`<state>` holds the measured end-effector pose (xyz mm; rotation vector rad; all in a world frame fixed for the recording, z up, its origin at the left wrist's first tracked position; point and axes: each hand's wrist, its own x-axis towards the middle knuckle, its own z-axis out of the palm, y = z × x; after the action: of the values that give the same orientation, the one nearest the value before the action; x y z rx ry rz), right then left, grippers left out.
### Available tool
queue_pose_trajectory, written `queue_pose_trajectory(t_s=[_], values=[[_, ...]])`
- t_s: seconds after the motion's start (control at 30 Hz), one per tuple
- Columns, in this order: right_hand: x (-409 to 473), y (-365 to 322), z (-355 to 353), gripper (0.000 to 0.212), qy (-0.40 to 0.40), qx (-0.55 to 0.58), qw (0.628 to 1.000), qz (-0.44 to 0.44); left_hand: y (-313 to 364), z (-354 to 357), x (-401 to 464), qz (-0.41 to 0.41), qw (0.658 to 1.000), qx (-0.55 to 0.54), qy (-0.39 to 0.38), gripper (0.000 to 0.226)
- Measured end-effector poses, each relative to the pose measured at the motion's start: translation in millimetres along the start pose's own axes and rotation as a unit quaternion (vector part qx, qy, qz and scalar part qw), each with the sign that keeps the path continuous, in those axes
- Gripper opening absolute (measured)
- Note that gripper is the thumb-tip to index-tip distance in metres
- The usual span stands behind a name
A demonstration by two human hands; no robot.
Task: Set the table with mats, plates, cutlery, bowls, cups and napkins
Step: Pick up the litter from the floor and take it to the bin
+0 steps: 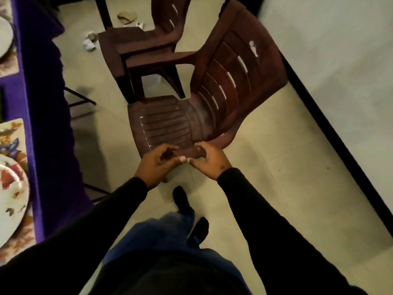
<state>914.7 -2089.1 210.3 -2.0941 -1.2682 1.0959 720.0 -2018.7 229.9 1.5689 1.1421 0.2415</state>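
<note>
At the left edge stands the table under a purple cloth [42, 103]. A butterfly-patterned mat [12, 133] lies on it with a white floral plate [10, 188] on top. Farther back sit a second mat [8, 64] and another plate [4, 37], both cut off by the frame. My left hand [158, 161] and my right hand [209, 159] hover side by side above the front edge of a brown plastic chair [170, 124]. Their fingers are loosely curled, fingertips nearly touching each other, and I see nothing held in either.
A second brown chair [138, 45] stands behind the first. Crumpled paper scraps [89, 42] lie on the tiled floor near it. A white wall with a black skirting [319, 116] runs along the right. My feet are on the floor below my hands.
</note>
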Motion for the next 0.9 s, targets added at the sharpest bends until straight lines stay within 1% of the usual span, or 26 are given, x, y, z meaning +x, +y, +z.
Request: queue_pose_trajectory(t_s=[0.07, 0.1, 0.2, 0.23, 0.3, 0.37, 0.47, 0.53, 0.6, 0.7, 0.77, 0.9], values=[[37, 4, -7, 0.066, -0.044, -0.029, 0.999, 0.013, -7, 4, 38, -0.015, 1.0, 0.011, -0.012, 0.068], [56, 9, -10, 0.066, -0.053, -0.035, 0.998, 0.021, -12, 7, 60, -0.023, 0.999, 0.026, -0.022, 0.071], [93, 28, -15, 0.064, -0.059, -0.078, 0.994, 0.039, -25, 17, 108, -0.037, 0.986, 0.149, -0.072, 0.074], [103, 35, -17, 0.067, -0.062, -0.101, 0.992, 0.04, -30, 19, 123, -0.047, 0.976, 0.193, -0.092, 0.078], [122, 50, -18, 0.079, -0.086, -0.163, 0.982, 0.03, -43, 20, 143, -0.084, 0.963, 0.23, -0.115, 0.087], [138, 64, -24, 0.089, -0.122, -0.242, 0.962, 0.02, -57, 22, 157, -0.121, 0.96, 0.221, -0.125, 0.094], [161, 89, -24, 0.095, -0.183, -0.351, 0.918, -0.004, -77, 25, 169, -0.16, 0.949, 0.218, -0.159, 0.098], [175, 102, -18, 0.091, -0.215, -0.412, 0.885, -0.03, -90, 27, 174, -0.186, 0.938, 0.215, -0.199, 0.1], [188, 109, -9, 0.08, -0.265, -0.458, 0.846, -0.058, -104, 30, 176, -0.201, 0.926, 0.235, -0.215, 0.099], [192, 106, 0, 0.058, -0.325, -0.487, 0.808, -0.071, -109, 36, 175, -0.192, 0.916, 0.265, -0.232, 0.079], [196, 103, 4, 0.051, -0.346, -0.486, 0.799, -0.075, -112, 35, 176, -0.198, 0.916, 0.262, -0.23, 0.071], [197, 99, 10, 0.05, -0.359, -0.469, 0.804, -0.072, -115, 29, 175, -0.224, 0.916, 0.24, -0.23, 0.068]])
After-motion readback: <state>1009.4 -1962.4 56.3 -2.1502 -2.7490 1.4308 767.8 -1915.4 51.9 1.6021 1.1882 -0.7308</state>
